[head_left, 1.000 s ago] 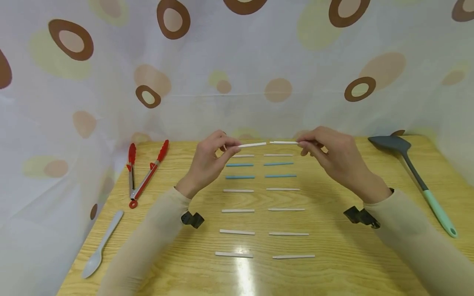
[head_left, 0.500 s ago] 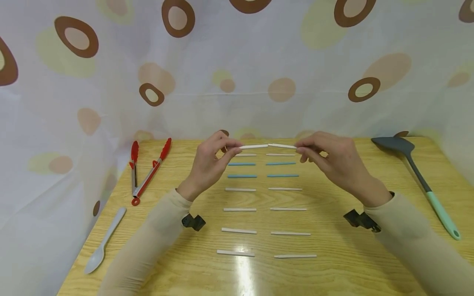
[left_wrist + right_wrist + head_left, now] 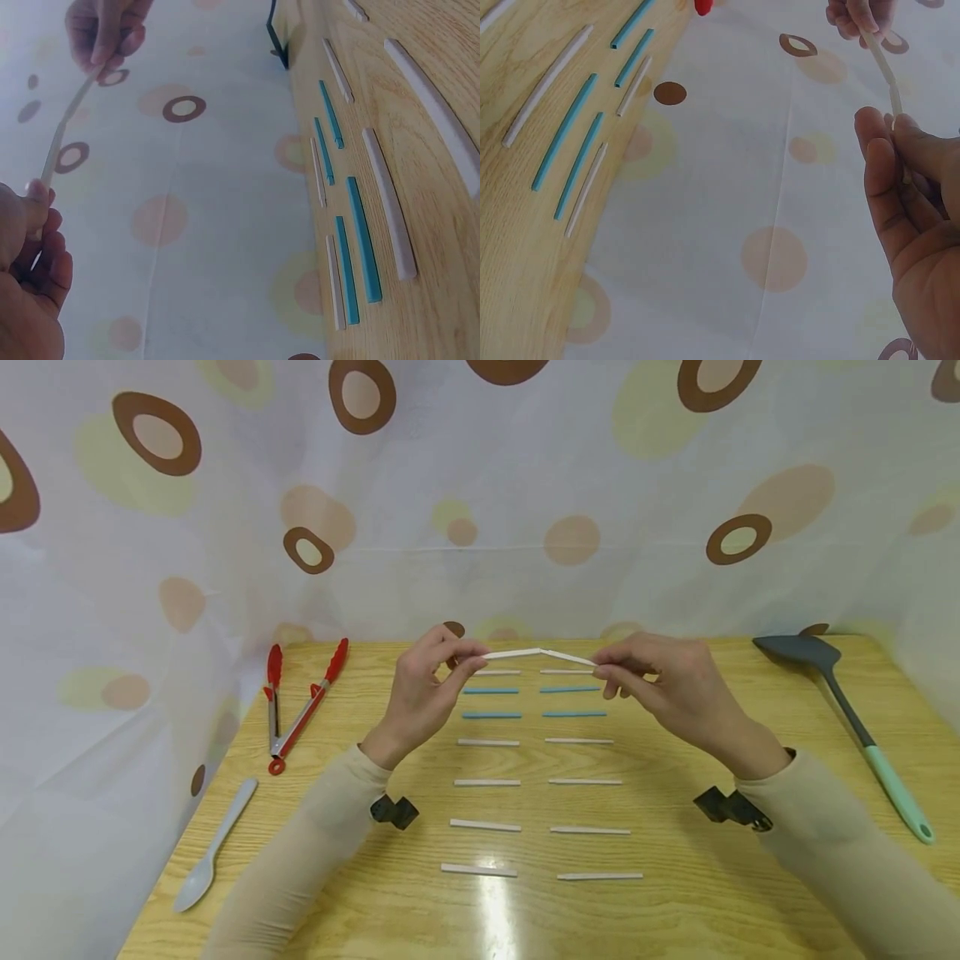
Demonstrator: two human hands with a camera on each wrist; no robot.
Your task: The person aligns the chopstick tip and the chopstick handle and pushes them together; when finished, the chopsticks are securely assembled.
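Note:
In the head view my left hand (image 3: 423, 685) pinches a slim white stick (image 3: 512, 653) near its left end, over the far part of the table. Opposite it, my right hand (image 3: 671, 689) pinches a second white stick (image 3: 570, 657) between thumb and fingers. The inner ends of the two sticks meet midway between the hands, forming a shallow peak. Both wrist views show the same bend, at the tip of the left stick (image 3: 54, 150) and along the right stick (image 3: 895, 97). Below lie two columns of loose sticks, white (image 3: 485, 825) and blue (image 3: 491, 716).
Red-tipped tongs (image 3: 300, 718) and a grey spoon (image 3: 206, 868) lie on the left of the wooden table (image 3: 360, 910). A dark turner with a green handle (image 3: 896, 793) lies at the right. A patterned curtain (image 3: 510, 585) hangs behind.
The gap between the two held sticks has closed and their inner ends now meet. My right hand has lowered slightly and moved inward, so its stick slopes down to the right.

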